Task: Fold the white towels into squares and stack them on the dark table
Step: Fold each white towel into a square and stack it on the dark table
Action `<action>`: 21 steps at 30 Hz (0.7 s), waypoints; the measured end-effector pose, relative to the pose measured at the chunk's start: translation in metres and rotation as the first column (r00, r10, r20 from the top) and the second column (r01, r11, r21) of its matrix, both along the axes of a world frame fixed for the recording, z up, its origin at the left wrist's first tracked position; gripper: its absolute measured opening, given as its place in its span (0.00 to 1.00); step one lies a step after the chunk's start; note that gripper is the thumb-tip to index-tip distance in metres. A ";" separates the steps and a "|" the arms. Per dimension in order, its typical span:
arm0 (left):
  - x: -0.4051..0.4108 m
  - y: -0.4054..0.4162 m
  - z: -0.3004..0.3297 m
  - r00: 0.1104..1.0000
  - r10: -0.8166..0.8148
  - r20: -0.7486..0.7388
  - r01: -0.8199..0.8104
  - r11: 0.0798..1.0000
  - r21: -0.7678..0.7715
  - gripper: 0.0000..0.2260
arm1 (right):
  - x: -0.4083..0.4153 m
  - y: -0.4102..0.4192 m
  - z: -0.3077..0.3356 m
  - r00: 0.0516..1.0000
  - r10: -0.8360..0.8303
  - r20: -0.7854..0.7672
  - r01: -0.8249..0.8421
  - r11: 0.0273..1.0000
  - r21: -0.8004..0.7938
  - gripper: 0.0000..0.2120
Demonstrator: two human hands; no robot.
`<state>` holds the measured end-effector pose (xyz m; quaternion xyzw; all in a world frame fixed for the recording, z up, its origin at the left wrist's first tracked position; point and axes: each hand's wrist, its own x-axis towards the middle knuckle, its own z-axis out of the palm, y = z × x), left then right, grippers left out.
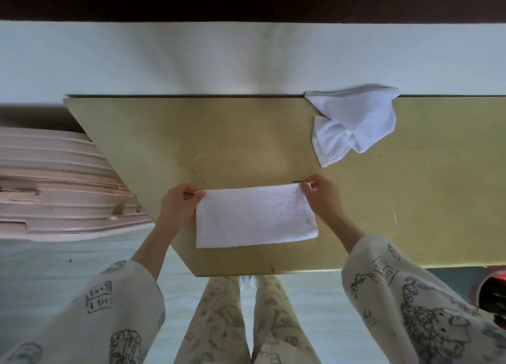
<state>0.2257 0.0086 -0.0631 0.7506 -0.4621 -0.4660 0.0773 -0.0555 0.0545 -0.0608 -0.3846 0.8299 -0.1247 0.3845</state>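
Pale wall and a dark band run behind your yellowish counter (pixel 232 133), with a pink ribbed case (pixel 54 182) off its left edge. You have one white towel (pixel 256 217) lying flat near the front edge, folded to a long rectangle, not yet a square. Your left hand (pixel 178 204) pinches its far left corner and your right hand (pixel 321 196) pinches its far right corner, fingers (pixel 306 189) curled onto the cloth on both sides.

Watch the next fold. If one hand leads the other, the edges will probably land askew and the square will come out crooked. The layers under your pinch could also slip apart if you lift only the top one. The towel sits close to the front edge, so a drag toward you may pull it off.

A second towel (pixel 353 122) lies crumpled at the far right, its top lapping over the back edge, where a nudge could tip it off. No folded stack is in sight yet, and this surface looks light, not dark, so check where you stack.
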 end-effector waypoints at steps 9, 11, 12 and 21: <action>-0.007 0.002 0.000 0.997 0.007 0.077 -0.005 1.000 -0.028 0.07 | 0.006 0.004 0.001 0.997 0.046 -0.057 -0.049 0.998 -0.050 0.09; -0.007 0.003 0.002 0.997 0.005 0.082 -0.002 0.999 -0.035 0.07 | 0.008 0.004 0.000 0.995 0.062 -0.072 -0.066 0.996 -0.059 0.09; -0.008 0.003 0.002 0.997 0.006 0.083 -0.003 0.999 -0.040 0.07 | 0.008 0.004 0.000 0.995 0.068 -0.078 -0.073 0.996 -0.059 0.09; -0.012 0.003 0.006 0.994 -0.018 0.104 0.023 0.999 -0.047 0.05 | 0.009 0.001 -0.003 0.991 0.070 -0.110 -0.077 0.996 -0.052 0.09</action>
